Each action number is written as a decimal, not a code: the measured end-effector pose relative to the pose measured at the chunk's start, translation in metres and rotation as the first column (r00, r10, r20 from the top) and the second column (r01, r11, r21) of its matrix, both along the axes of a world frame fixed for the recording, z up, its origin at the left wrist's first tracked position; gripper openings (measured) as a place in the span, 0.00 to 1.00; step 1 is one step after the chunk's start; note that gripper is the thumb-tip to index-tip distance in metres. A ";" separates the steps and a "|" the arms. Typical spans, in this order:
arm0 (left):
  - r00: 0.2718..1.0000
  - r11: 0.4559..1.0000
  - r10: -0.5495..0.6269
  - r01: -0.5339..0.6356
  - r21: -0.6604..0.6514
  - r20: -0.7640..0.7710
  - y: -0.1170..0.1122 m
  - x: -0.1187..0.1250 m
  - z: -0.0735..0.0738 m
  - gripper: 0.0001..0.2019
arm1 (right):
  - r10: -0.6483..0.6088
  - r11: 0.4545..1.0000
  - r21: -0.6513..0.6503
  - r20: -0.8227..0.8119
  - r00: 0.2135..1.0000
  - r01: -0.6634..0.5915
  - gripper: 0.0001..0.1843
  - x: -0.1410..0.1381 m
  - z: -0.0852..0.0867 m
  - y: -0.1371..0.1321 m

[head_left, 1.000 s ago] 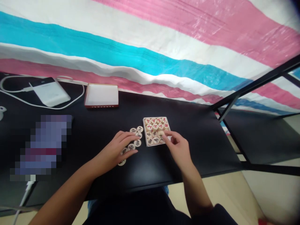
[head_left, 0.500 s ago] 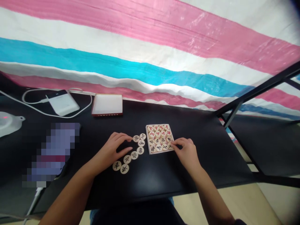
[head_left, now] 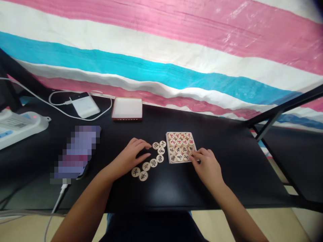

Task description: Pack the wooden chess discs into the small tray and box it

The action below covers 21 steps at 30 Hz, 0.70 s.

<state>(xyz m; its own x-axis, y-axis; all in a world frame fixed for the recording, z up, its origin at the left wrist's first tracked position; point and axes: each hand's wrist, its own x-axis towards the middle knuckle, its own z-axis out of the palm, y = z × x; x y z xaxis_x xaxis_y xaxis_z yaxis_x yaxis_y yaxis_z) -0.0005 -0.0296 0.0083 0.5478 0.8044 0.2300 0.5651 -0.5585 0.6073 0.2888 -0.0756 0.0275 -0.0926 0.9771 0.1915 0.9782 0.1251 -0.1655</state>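
Note:
Round Chinese chess pieces with black characters, such as this one [head_left: 153, 163], lie flat in a bent line on the black table. My left hand [head_left: 132, 153] rests beside them, thumb and fingers apart, its fingertips just left of the upper pieces. A shallow white box [head_left: 181, 132] to their right is packed with rows of pieces, red characters in the far rows and black in the near ones. Over its near right corner, my right hand [head_left: 205, 164] has thumb and fingers closed on a corner chess piece, which they mostly cover.
An upturned box lid [head_left: 127, 108] lies at the back. A white power bank [head_left: 85, 105] with a looped cable is left of it. A blurred-out phone [head_left: 78, 151] and a white power strip [head_left: 24, 124] lie on the left. A black metal frame [head_left: 272, 122] stands at right.
The view has shifted, moving everything rightward in the picture. My right fingers have moved further over the box's corner piece. My left fingertips have drawn slightly away from the upper piece.

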 end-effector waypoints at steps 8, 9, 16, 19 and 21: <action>1.000 1.000 -0.004 0.004 -0.022 -0.010 -0.001 0.001 0.002 0.08 | -0.166 0.981 -0.092 0.053 0.985 0.170 0.08 -0.011 0.004 0.002; 1.000 1.000 -0.006 0.006 -0.017 -0.012 -0.001 0.001 0.002 0.08 | -0.177 0.979 -0.097 0.057 0.983 0.182 0.09 -0.012 0.004 0.002; 0.999 1.000 -0.009 0.010 0.018 -0.031 0.000 0.002 0.000 0.08 | -0.186 0.979 -0.063 0.118 0.975 0.194 0.10 -0.017 0.000 -0.002; 0.999 1.000 -0.010 0.011 0.007 -0.034 0.000 0.002 -0.001 0.08 | -0.186 0.980 -0.058 0.106 0.977 0.192 0.10 -0.017 -0.002 -0.002; 0.999 1.000 -0.009 0.009 -0.004 -0.033 0.000 0.002 -0.001 0.08 | -0.184 0.980 -0.058 0.101 0.978 0.191 0.09 -0.016 -0.002 -0.002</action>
<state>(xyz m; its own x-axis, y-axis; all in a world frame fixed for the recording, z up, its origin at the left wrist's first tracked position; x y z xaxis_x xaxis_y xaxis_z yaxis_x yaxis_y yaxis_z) 0.0014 -0.0297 0.0072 0.5623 0.8001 0.2088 0.5795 -0.5614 0.5907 0.2727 -0.0776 0.0252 0.0789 0.9892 0.1237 0.9949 -0.0702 -0.0730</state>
